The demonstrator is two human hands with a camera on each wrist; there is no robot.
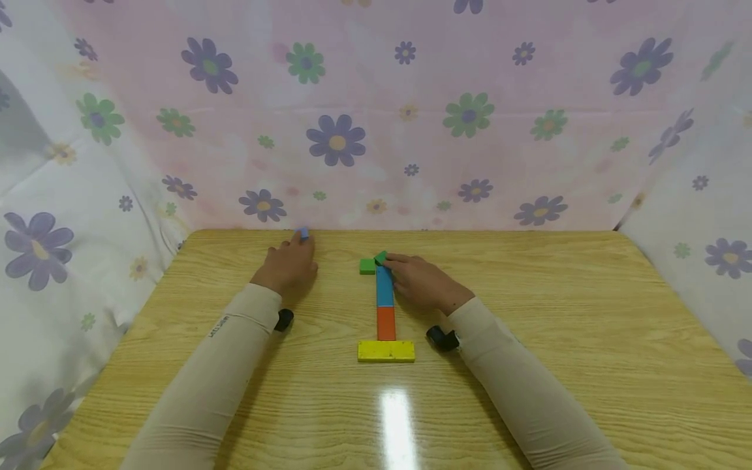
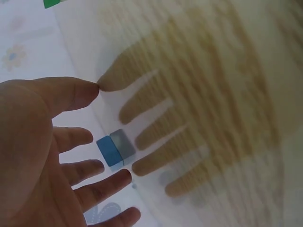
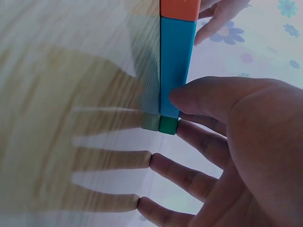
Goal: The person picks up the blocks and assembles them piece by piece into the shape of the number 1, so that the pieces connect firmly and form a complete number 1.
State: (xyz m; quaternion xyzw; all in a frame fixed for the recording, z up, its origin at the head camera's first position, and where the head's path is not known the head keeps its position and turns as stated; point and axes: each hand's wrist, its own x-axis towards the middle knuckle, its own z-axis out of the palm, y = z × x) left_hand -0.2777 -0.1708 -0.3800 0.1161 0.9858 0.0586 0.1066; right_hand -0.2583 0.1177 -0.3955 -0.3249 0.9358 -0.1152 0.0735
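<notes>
Where the right hand (image 1: 424, 282) rests, its fingertips meet a small green wooden block (image 1: 380, 257) at the far end of a long blue wooden block (image 1: 384, 286). Wrist view: green block (image 3: 168, 126) sits just past the blue block's (image 3: 176, 66) end, touching it, with the thumb laid on the blue block's side and the remaining fingers (image 3: 189, 177) spread, straight, tips on the table. Whether the hand pinches the green block cannot be told. A second green cube (image 1: 367, 266) lies just left of the first. Nearer along the same line: an orange wooden block (image 1: 386, 323) butted to the blue one, then a yellow flat wooden bar (image 1: 386, 351) laid crosswise.

Left hand (image 1: 289, 267) lies well to the left, fingers apart and straight, over a small light-blue cube (image 1: 303, 234) at the table's far edge. Wrist view shows that cube (image 2: 110, 151) just beyond the fingertips (image 2: 90, 136), not gripped.

All on a pale wood-grain table (image 1: 558, 313); floral cloth backdrop (image 1: 376, 111) behind.
</notes>
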